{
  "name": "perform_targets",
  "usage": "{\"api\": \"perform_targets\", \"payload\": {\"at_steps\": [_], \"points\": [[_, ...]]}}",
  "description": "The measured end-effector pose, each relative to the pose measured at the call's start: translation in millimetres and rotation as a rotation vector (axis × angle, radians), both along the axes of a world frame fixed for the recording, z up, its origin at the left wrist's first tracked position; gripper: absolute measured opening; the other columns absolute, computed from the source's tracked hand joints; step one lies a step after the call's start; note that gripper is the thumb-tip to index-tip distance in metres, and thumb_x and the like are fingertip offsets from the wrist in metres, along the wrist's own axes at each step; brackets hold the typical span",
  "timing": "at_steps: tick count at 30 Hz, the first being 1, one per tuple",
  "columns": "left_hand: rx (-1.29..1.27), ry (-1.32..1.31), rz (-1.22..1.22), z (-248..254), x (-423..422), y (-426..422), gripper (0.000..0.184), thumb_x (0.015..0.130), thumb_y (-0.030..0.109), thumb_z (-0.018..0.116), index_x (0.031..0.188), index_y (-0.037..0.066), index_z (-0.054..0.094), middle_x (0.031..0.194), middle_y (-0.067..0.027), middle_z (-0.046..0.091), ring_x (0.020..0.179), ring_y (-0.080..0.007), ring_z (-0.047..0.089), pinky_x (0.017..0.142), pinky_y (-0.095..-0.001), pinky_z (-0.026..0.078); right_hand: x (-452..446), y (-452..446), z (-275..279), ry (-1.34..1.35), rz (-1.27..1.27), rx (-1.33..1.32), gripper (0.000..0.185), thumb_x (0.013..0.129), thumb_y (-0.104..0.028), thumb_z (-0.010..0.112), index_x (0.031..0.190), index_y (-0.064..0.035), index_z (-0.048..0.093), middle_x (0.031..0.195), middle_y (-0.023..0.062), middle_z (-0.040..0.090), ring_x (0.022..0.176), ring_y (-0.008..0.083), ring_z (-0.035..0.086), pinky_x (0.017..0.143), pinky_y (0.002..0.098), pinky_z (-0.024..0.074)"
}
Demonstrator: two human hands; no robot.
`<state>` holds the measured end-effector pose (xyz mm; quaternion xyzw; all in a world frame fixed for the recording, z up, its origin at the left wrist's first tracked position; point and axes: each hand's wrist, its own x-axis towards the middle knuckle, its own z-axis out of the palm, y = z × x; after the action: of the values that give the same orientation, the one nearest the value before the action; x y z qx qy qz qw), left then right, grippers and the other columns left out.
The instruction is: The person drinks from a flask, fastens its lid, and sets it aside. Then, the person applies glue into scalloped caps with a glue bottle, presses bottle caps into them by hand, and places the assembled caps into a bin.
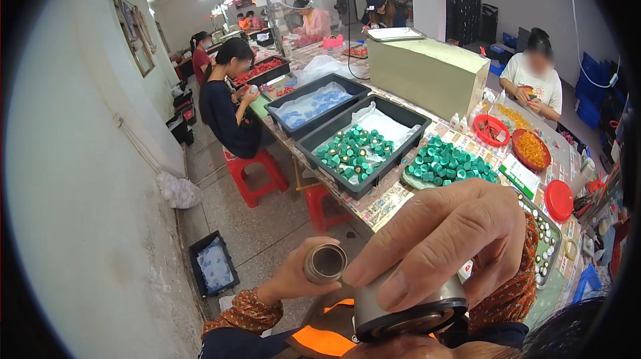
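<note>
Clasped from above in the right hand, with fingers bent round its side, a metal flask, very near and right of the middle, tilted, with one black-rimmed end turned towards the wearer; just to the left, gripped in the curled left hand, a small metal cup with its round hollow facing the view; close to the right fingertips, though impossible to tell whether touching; on both wrists, orange-brown patterned sleeves; beyond the hands, running far into the room, a long table with a patterned top; on it, a black tray of green caps on white lining, and farther off, a second black tray with blue pieces; just right of the nearer one, a heap of loose green caps; behind these, a large beige box; farther right, a red basket of orange pieces, and nearer, a round red lid; to the left of the table, on a red stool, a seated person in dark clothes; at the far right, a person in a white shirt, with both hands raised at the table; near left on the floor, a smaller black tray with pale blue pieces.
</note>
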<state>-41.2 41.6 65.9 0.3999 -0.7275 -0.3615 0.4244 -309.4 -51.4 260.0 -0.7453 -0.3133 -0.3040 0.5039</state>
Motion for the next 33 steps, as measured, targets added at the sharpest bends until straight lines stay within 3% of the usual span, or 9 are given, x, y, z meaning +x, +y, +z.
{"api": "perform_targets", "payload": {"at_steps": [6, 10, 14, 19, 21, 24, 33], "points": [[0.078, 0.075, -0.159, 7, -11, 2, 0.085, 0.071, 0.012, 0.095, 0.142, 0.008, 0.048, 0.131, -0.0082, 0.06, 0.123, -0.0174, 0.06, 0.103, -0.0357, 0.049, 1, -5, -13, 0.082, 0.013, 0.04, 0.051, 0.092, -0.025, 0.078, 0.118, 0.0174, 0.066, 0.118, 0.0457, 0.061, 0.11, 0.0513, 0.068, 0.09, 0.0484, 0.059], [0.099, 0.125, -0.19, 5, -19, 1, 0.085, 0.07, 0.012, 0.095, 0.141, 0.008, 0.048, 0.13, -0.0083, 0.062, 0.122, -0.0178, 0.06, 0.103, -0.0353, 0.049, 9, -15, -46, 0.025, -0.018, 0.114, 0.057, 0.081, -0.024, 0.089, 0.116, 0.0153, 0.067, 0.114, 0.0381, 0.065, 0.107, 0.0462, 0.07, 0.088, 0.0455, 0.0608], [0.194, 0.073, -0.176, 0, -23, -1, 0.084, 0.07, 0.014, 0.096, 0.139, 0.009, 0.048, 0.126, -0.0076, 0.064, 0.119, -0.0183, 0.062, 0.101, -0.035, 0.051, 6, -21, -82, 0.128, -0.179, 0.203, 0.072, 0.071, -0.019, 0.094, 0.126, 0.0129, 0.061, 0.119, 0.0291, 0.066, 0.109, 0.0375, 0.069, 0.094, 0.0438, 0.057], [0.325, 0.074, -0.161, -16, -24, -6, 0.084, 0.071, 0.019, 0.095, 0.139, 0.01, 0.048, 0.125, -0.0086, 0.064, 0.118, -0.019, 0.063, 0.1, -0.0355, 0.051, 0, -21, -86, 0.386, -0.531, -0.083, 0.075, 0.067, -0.018, 0.093, 0.132, 0.0021, 0.062, 0.122, 0.0179, 0.066, 0.113, 0.0305, 0.066, 0.097, 0.0412, 0.0516], [0.319, 0.052, -0.151, -18, -24, -8, 0.086, 0.071, 0.021, 0.095, 0.141, 0.009, 0.047, 0.127, -0.0094, 0.064, 0.118, -0.0198, 0.063, 0.101, -0.0358, 0.05, 2, -16, -92, 0.42, -0.583, -0.103, 0.072, 0.066, -0.013, 0.091, 0.131, -0.0029, 0.063, 0.123, 0.016, 0.064, 0.108, 0.0319, 0.066, 0.093, 0.0398, 0.0536], [0.298, 0.036, -0.151, -22, -24, -13, 0.091, 0.071, 0.024, 0.094, 0.146, 0.009, 0.045, 0.129, -0.0112, 0.063, 0.12, -0.0217, 0.063, 0.102, -0.0369, 0.049, 5, -5, -91, 0.558, -0.655, -0.146, 0.07, 0.065, -0.005, 0.088, 0.131, -0.0057, 0.063, 0.121, 0.016, 0.06, 0.105, 0.0353, 0.066, 0.087, 0.0389, 0.0561], [0.297, 0.037, -0.136, -31, -21, -20, 0.09, 0.071, 0.019, 0.092, 0.145, 0.007, 0.044, 0.131, -0.0123, 0.06, 0.121, -0.023, 0.061, 0.102, -0.0371, 0.048, 18, 0, -97, 0.544, -0.789, -0.414, 0.068, 0.067, -0.002, 0.083, 0.132, -0.0062, 0.062, 0.119, 0.0152, 0.059, 0.103, 0.035, 0.063, 0.082, 0.0405, 0.0568]]}}
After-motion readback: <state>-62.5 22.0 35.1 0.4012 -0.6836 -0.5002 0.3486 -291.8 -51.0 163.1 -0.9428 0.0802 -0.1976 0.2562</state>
